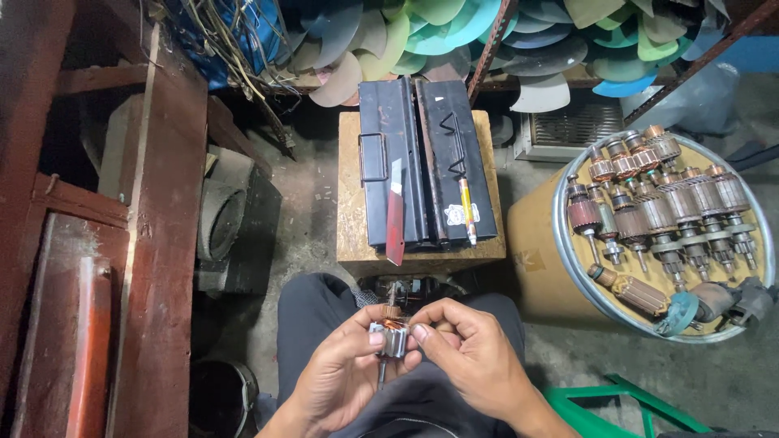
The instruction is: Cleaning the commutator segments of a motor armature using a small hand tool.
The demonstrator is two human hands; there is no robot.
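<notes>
Head view, looking down over the lap: small motor armature [391,331] held upright between both hands, shaft pointing down past the knees, copper windings facing up where the eyes can reach them. Left hand [337,377] wrapped round the steel core from below, thumb pressed against its side, seemingly as the steady support. Right hand [469,350] pinched on the upper edge with thumb and forefinger, fingertips right at the copper, a fine grip suited to picking at the winding rather than carrying weight. Both hands closed on the part, none free.

Straight ahead, dark metal toolbox [426,172] shut on a wooden block [350,203], with a red-handled blade [395,217] and a yellow pen-like tool [467,209] laid flat across the lid, within easy reach of either hand. Off to the right, round drum lid [568,276] used as a tray, loaded with a row of bigger armatures [665,207] lying side by side, shafts toward the sitter. Coloured fan blades [422,32] stacked on the shelf behind. Green frame [617,401] by the right knee.
</notes>
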